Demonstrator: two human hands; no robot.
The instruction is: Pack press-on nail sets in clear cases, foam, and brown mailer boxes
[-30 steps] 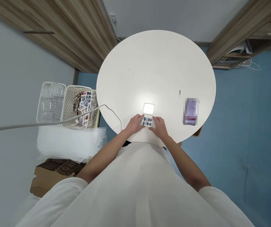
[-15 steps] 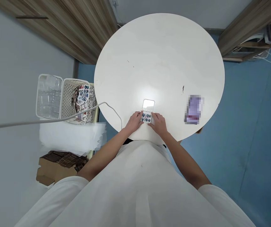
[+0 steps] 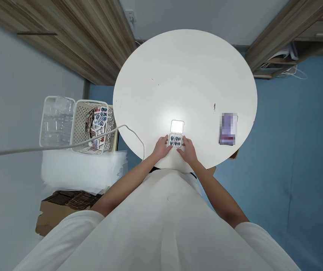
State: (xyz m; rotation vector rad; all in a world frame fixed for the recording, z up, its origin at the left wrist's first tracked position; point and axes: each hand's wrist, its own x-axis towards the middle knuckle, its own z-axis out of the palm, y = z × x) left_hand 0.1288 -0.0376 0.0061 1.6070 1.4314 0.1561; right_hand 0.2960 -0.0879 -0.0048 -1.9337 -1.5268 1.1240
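Observation:
A small clear plastic case (image 3: 175, 145) lies on the round white table (image 3: 184, 67) near its front edge. Its lid (image 3: 177, 126) is flipped up and away from me, bright with glare. Rows of dark blue and silvery press-on nails (image 3: 175, 140) sit inside. On the case's left side, my left hand (image 3: 161, 148) grips the edge, thumb at the near corner. From the right, my right hand (image 3: 188, 151) holds the opposite edge with curved fingers, its thumb by the near right corner.
At the left stand a white basket (image 3: 79, 113) with nail cards (image 3: 100, 116) and a bin of clear plastic cases (image 3: 56, 120). Nearer are white sheets (image 3: 79, 169) and a cardboard box (image 3: 51, 216). A cable (image 3: 93, 139) crosses to the table. A blurred purple item (image 3: 228, 128) lies right.
My hands have shifted slightly apart around the case, showing more of its sides. The case stays open in about the same place. The camera view has tilted a little.

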